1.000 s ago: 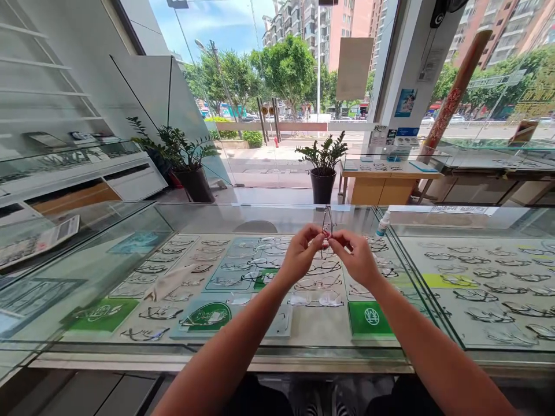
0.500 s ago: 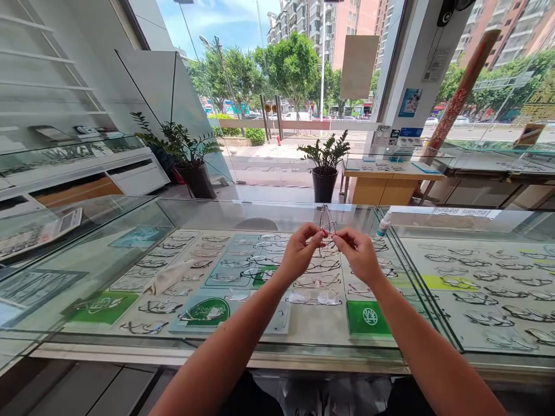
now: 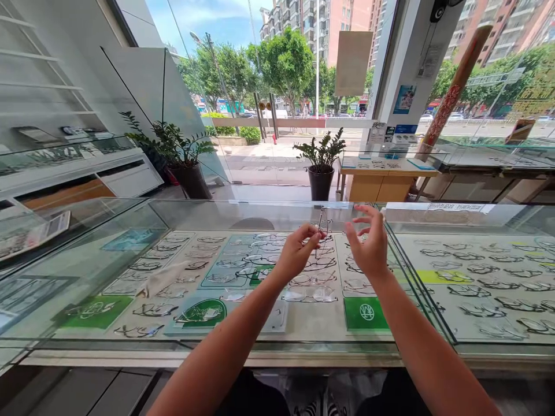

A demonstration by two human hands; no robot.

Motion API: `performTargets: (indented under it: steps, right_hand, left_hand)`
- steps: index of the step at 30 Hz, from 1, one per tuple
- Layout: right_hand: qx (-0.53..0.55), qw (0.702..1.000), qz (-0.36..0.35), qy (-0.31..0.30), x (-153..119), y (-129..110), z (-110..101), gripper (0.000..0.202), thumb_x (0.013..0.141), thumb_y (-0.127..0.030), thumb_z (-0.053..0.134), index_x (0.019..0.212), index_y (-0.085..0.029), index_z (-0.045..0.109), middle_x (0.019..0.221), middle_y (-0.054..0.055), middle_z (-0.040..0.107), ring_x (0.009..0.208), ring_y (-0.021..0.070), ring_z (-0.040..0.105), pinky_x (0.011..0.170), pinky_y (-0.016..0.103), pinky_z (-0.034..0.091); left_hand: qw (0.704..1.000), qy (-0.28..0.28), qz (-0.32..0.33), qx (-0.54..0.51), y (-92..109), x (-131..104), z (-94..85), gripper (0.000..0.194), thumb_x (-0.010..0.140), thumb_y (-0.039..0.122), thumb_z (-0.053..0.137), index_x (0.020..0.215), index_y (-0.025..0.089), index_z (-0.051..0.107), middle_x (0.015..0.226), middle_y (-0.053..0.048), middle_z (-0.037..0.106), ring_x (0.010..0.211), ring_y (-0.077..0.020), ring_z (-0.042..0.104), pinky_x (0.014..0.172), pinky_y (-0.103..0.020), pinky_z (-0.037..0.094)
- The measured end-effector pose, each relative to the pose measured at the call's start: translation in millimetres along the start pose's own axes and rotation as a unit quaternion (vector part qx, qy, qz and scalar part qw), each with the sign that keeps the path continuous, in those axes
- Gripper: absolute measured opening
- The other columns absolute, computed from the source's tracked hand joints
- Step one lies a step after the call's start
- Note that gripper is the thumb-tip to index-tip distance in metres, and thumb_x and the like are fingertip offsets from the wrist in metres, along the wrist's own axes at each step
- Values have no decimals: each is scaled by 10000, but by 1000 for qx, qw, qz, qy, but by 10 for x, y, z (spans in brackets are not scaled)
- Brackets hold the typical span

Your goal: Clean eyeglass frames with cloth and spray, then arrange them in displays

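Note:
My left hand (image 3: 299, 248) pinches a thin-framed pair of glasses (image 3: 321, 222) and holds it upright above the glass display case. To the right of the glasses, my right hand (image 3: 368, 240) is raised with its fingers spread and nothing in it. Part of the small bottle seen earlier is hidden behind the right hand. Under both hands, rows of glasses (image 3: 316, 293) lie inside the glass case (image 3: 312, 346).
A green card (image 3: 366, 314) with a white logo lies in the case, and a grey-beige cloth (image 3: 145, 287) is at the left. Beyond the case stand two potted plants (image 3: 321, 184) (image 3: 191, 180) and a wooden counter (image 3: 377, 188) by the window.
My right hand has let go of the glasses, moved right and up, and opened its fingers. My left hand still holds the glasses. The view has shifted slightly.

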State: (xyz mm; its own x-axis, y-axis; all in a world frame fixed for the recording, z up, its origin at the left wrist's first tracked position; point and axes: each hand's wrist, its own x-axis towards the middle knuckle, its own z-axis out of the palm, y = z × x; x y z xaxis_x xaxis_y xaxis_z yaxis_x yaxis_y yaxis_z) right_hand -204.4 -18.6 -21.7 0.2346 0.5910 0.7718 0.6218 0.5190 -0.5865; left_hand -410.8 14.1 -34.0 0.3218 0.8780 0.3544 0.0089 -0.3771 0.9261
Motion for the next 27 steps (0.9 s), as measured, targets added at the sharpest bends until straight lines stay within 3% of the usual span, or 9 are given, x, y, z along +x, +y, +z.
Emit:
performTargets:
  steps: [4,6,13,17,19,21,23,24,27]
  right_hand:
    - [2,999,-29,-13,-126,35,151,694,918,-517,816,1441,-268,434,1516,189,582,1175,310,719,849,482,638]
    - [-10,1000,-22,-7,-172,66,213,728,874,-520,862,1393,-272,417,1530,200,547,1210,325,696,888,511,629]
    - [-33,999,-35,-1,-193,147,250,579,845,-198,701,1342,-260,411,1459,182,579,1331,333,618,1012,550,586]
    - [-95,992,-82,-19,-161,121,196,489,825,-121,614,1297,-230,544,1500,186,586,1465,382,529,1168,652,482]
    - [-127,987,-94,-32,-142,106,163,335,838,-121,610,1155,-229,624,1376,144,694,1390,384,590,1195,675,446]
    - [-129,986,-88,-59,-128,89,135,182,870,-127,607,1005,-239,656,1084,68,786,1096,317,721,1207,653,446]
    - [-120,986,-81,-86,-125,52,116,132,910,-145,605,956,-242,682,889,13,782,846,251,729,1222,629,444]
    - [-117,985,-82,-95,-130,23,111,127,932,-172,615,992,-239,705,901,15,795,838,250,735,1237,632,430]
    - [-90,983,-99,-129,-164,-94,115,320,994,-334,676,1293,-225,714,1218,89,815,1137,326,747,1254,650,416]
  left_hand:
    - [1000,-1,4,-26,-6,-5,12,391,975,585,724,942,202,648,1034,-56,726,1004,-199,690,850,-351,667]
    - [1000,-9,10,-28,-1,-11,26,410,963,602,738,932,203,650,990,-37,689,953,-182,672,833,-347,677]
    - [998,41,8,-46,22,-10,41,417,956,606,753,945,199,666,1074,-73,745,1089,-220,705,883,-363,677]
    - [990,104,3,-98,39,59,-68,464,894,632,808,932,198,647,1069,-73,752,1070,-214,711,848,-363,686]
    - [984,136,10,-113,47,99,-136,469,876,629,825,932,200,642,1068,-69,751,1074,-210,711,859,-369,689]
    - [980,155,15,-121,46,126,-181,469,873,628,828,934,203,640,1063,-66,751,1072,-208,711,870,-376,688]
    - [982,145,16,-115,35,131,-182,460,881,624,822,937,205,643,1048,-65,748,1067,-211,711,874,-380,684]
    - [985,133,18,-106,26,122,-164,448,892,618,815,938,205,648,1050,-66,744,1073,-215,709,880,-381,680]
    - [993,94,37,-66,-3,58,-56,392,947,576,777,923,203,661,1131,-80,718,1091,-222,694,894,-379,670]
